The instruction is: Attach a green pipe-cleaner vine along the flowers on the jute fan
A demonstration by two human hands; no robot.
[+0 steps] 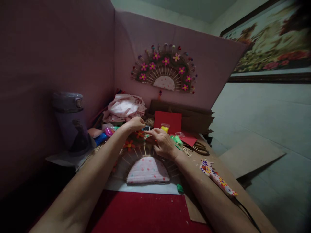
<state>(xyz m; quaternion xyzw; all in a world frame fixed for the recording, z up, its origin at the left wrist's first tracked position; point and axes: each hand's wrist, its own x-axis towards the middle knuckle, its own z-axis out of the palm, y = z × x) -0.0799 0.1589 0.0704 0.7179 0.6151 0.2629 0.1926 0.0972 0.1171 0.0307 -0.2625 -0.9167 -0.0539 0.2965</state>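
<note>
A half-round fan craft (148, 170) lies before me, its base covered in pale spotted cloth. Thin sticks fan out from that base to a darker band bearing orange flowers (129, 145). Over the band's far edge, my left hand (135, 124) is closed, fingertips pressed together; what they grip is too small to make out. My right hand (163, 141) is beside it, over the band's right part. Its index finger points toward the left fingertips while the other fingers curl in, and anything between them is hidden.
A lidded bottle (71, 123) stands left; crumpled cloth (126, 106) lies behind. Red card (168, 120), a yellow packet (165, 128) and loose sticks crowd the back right. A flower-patterned object with a black cord (218, 179) lies right. A similar fan (165, 69) hangs on the pink panel.
</note>
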